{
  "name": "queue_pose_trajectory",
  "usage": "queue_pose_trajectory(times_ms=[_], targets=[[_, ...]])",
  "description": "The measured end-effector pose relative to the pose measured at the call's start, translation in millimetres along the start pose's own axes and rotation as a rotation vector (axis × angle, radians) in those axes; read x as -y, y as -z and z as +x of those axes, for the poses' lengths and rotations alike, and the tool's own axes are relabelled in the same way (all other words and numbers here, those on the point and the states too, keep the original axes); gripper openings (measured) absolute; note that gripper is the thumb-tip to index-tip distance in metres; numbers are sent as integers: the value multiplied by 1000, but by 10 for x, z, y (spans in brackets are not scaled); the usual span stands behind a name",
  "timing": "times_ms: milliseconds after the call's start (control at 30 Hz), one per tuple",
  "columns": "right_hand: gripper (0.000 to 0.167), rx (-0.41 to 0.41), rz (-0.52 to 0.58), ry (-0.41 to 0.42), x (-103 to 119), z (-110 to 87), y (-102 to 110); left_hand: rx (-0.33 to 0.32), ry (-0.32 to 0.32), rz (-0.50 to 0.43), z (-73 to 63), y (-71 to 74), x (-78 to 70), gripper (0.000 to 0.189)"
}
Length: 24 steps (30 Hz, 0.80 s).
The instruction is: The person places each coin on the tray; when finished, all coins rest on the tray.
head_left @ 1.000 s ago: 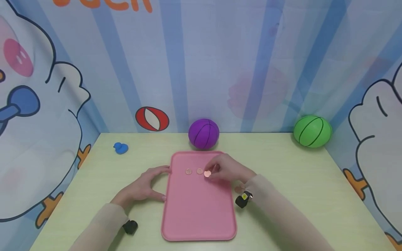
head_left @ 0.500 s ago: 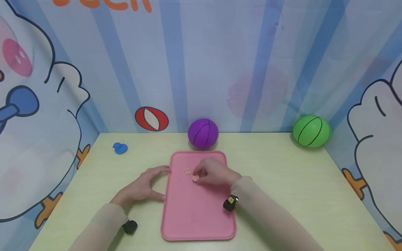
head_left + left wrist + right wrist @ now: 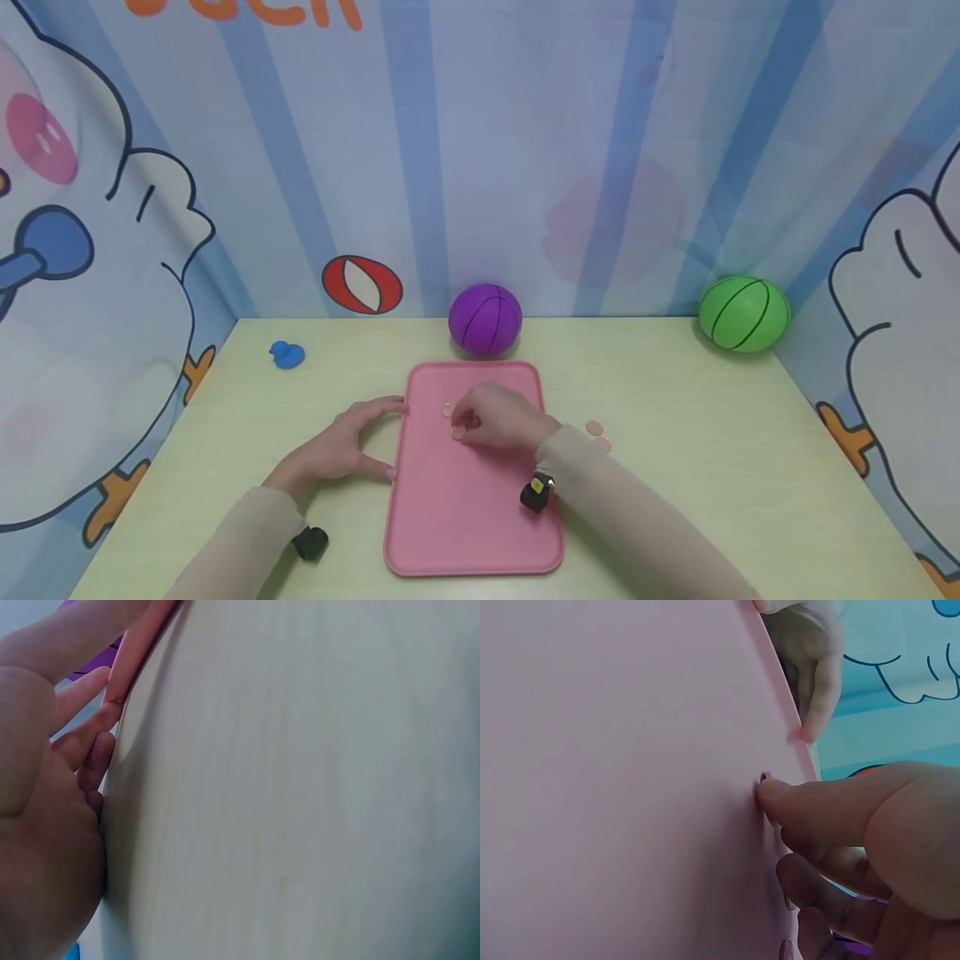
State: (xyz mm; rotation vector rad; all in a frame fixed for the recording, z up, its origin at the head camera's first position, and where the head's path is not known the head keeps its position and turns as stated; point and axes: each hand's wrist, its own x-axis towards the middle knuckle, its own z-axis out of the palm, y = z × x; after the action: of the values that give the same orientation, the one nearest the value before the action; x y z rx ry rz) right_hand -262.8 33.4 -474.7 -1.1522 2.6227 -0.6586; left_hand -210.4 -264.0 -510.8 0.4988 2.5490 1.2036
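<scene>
A pink tray lies on the table. Over its upper half, my right hand pinches a copper-coloured coin between thumb and fingertips; the coin's edge shows at the thumb tip in the right wrist view, close to the tray surface. Another coin lies on the tray just beyond those fingers, and further coin edges appear below the hand in the right wrist view. My left hand touches the tray's left rim, thumb and fingers spread apart; the left wrist view shows its fingers against that rim.
Two more coins lie on the table right of the tray, beside the right sleeve. Behind the tray sits a purple ball. A green ball is at the back right, a blue toy duck at the back left.
My right hand has moved left across the tray with the coin, then slightly toward me. It now covers a coin seen earlier, while coins on the table came into view. The left hand stays put.
</scene>
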Motion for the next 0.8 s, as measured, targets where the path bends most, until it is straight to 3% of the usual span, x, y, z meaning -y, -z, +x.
queue_pose_trajectory(times_ms=[800], targets=[[10, -19, -21, -67, 120, 42, -21, 3, 0, -6, -7, 5, 2, 97]])
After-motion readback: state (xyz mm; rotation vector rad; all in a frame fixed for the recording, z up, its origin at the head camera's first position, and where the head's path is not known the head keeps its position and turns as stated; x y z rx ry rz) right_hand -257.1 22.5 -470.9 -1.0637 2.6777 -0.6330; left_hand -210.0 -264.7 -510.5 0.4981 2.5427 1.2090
